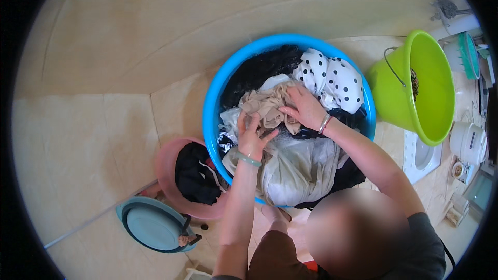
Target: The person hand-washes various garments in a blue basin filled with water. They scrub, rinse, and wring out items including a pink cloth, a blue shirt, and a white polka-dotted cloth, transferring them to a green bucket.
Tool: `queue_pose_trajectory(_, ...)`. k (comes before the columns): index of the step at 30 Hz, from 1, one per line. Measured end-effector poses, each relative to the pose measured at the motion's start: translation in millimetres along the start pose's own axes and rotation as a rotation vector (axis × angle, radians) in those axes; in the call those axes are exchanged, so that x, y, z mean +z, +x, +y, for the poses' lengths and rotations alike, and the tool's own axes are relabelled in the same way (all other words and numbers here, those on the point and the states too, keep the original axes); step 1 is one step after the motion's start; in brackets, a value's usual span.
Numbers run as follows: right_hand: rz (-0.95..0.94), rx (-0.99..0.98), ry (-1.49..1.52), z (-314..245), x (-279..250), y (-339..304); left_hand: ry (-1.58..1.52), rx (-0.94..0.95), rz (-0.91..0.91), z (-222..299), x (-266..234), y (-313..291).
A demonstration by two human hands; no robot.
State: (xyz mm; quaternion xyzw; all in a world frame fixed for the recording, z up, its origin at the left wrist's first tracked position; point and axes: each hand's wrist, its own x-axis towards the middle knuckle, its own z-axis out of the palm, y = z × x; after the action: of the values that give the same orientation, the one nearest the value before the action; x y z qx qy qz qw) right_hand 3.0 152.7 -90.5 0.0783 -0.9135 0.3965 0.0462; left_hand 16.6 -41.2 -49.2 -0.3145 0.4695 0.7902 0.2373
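Observation:
A crumpled beige cloth (267, 108) lies on top of the wet laundry in a large blue basin (211, 101). My right hand (306, 108), a bangle at its wrist, holds the cloth's right side, with its fingers curled over the folds. At the cloth's lower left edge is my left hand (251, 139), wearing a pale green bangle, its fingers and thumb apart. Beside my right hand sits a white cloth with black dots (337, 80). Black fabric (257, 75) fills the far left of the basin, and a bulky whitish garment (301, 168) bulges at its near side.
A lime-green bucket (386, 93) with a wire handle stands right of the basin. To the left, a pink basin (168, 176) holds dark clothes, near a grey-blue tub (150, 225). A tiled wall (181, 26) rises behind; a white floor drain fixture (423, 155) is at right.

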Motion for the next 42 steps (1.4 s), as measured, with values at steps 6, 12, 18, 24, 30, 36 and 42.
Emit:
queue_pose_trajectory(6,-0.429,0.266,-0.356,42,38,12,0.233,0.102,0.141,-34,-8,39)
queue_pose_trajectory(12,0.001,0.017,-0.084,-27,3,4,-0.034,0.112,-0.017,-15,5,-1)
queue_pose_trajectory(18,-0.032,-0.462,0.091,-142,-36,-30,-0.303,-0.034,-0.327,19,34,-29)
queue_pose_trajectory(24,0.049,-0.559,0.022,-157,-21,-27,-0.385,-0.043,-0.367,-1,30,-14)
queue_pose_trajectory(30,0.103,-0.446,0.057,-124,-19,9,-0.281,0.302,-0.182,-37,18,-7)
queue_pose_trajectory(36,0.08,0.042,-0.052,-6,-8,15,-0.128,0.139,0.027,0,51,-26)
queue_pose_trajectory(42,-0.01,0.08,0.06,9,-10,-1,0.108,0.218,-0.022,-19,1,21)
